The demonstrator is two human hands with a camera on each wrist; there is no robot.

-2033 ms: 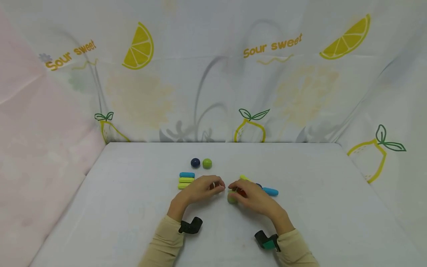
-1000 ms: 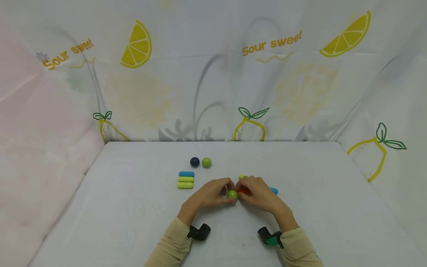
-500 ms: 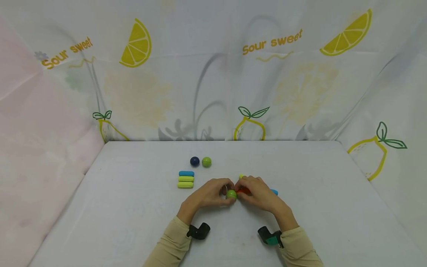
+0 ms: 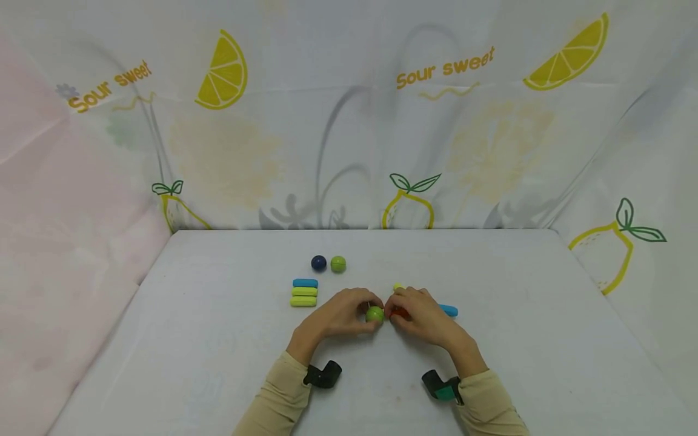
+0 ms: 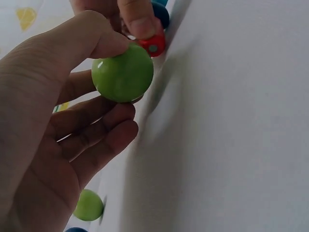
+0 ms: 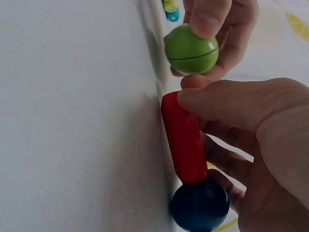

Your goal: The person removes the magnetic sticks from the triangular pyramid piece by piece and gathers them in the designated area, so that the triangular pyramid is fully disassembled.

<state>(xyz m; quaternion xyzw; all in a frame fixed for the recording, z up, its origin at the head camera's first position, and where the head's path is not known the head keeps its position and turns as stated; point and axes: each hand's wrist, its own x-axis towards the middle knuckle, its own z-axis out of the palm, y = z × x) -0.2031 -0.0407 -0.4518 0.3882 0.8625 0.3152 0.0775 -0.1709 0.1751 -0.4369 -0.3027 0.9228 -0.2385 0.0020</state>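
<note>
My left hand [image 4: 345, 313] pinches a glossy green ball [image 5: 122, 75] between thumb and fingers, just above the white table. Facing it, my right hand [image 4: 424, 318] pinches the near end of a red rod [image 6: 185, 137]. In the right wrist view a dark blue ball [image 6: 200, 205] meets the rod's other end. A small gap separates the green ball from the red rod there, and a grey dot shows on the rod's end in the left wrist view. A blue rod [image 4: 449, 310] and a yellow rod end [image 4: 398, 286] stick out beyond my right hand, which partly hides them.
Left of my hands lie a blue rod [image 4: 305, 283] and two yellow-green rods [image 4: 304, 292] side by side. Behind them sit another dark blue ball [image 4: 319, 263] and another green ball [image 4: 338, 264]. A lemon-printed cloth [image 4: 305, 121] hangs behind the white table [image 4: 191, 339].
My left hand came right and took hold of the green ball beside my right hand. Since then it has drawn the ball slightly left, away from the red rod. The blue rod shifted slightly right.
</note>
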